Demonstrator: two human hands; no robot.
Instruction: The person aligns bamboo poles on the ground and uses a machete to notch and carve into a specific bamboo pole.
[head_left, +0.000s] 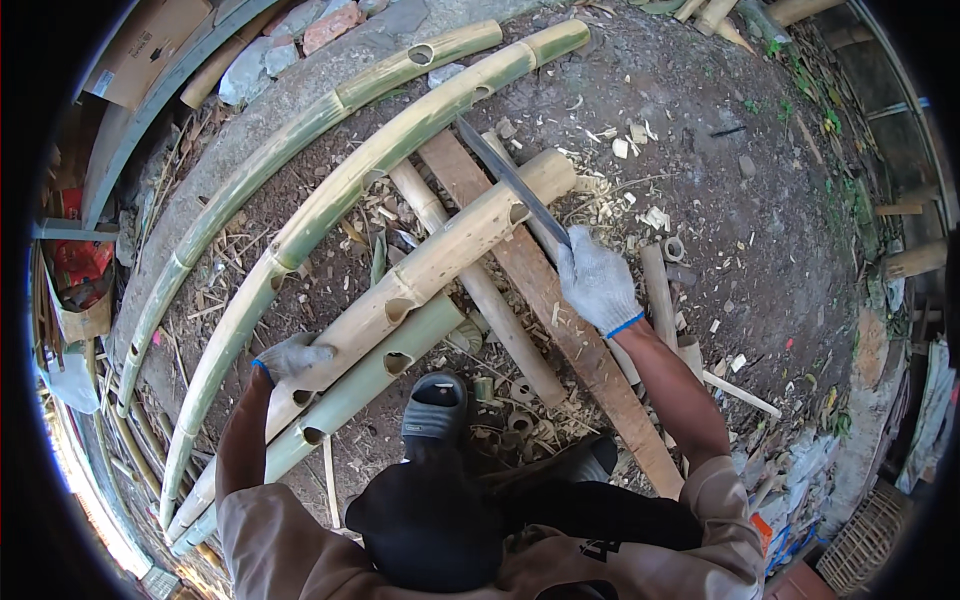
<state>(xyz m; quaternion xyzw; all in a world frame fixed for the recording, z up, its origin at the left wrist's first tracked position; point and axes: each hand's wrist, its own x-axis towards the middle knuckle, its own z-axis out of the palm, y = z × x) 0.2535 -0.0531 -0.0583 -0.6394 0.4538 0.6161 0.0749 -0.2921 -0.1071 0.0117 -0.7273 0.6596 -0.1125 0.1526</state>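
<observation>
My right hand, in a pale work glove with a blue cuff edge, is closed round the handle of a long machete. Its dark blade slants up and left across the far end of a pale bamboo pole, close to a cut hole. My left hand, gloved too, grips the same pole farther down, holding it from its left side. Several holes are cut along this pole. Beside it lies a greener bamboo pole with similar holes. A wooden plank and a thinner bamboo piece cross beneath the pale pole.
Two long, holed bamboo poles, an inner one and an outer one, lie to the left. Chips and short bamboo offcuts litter the dirt. My sandalled foot is near the poles. A woven basket stands at lower right.
</observation>
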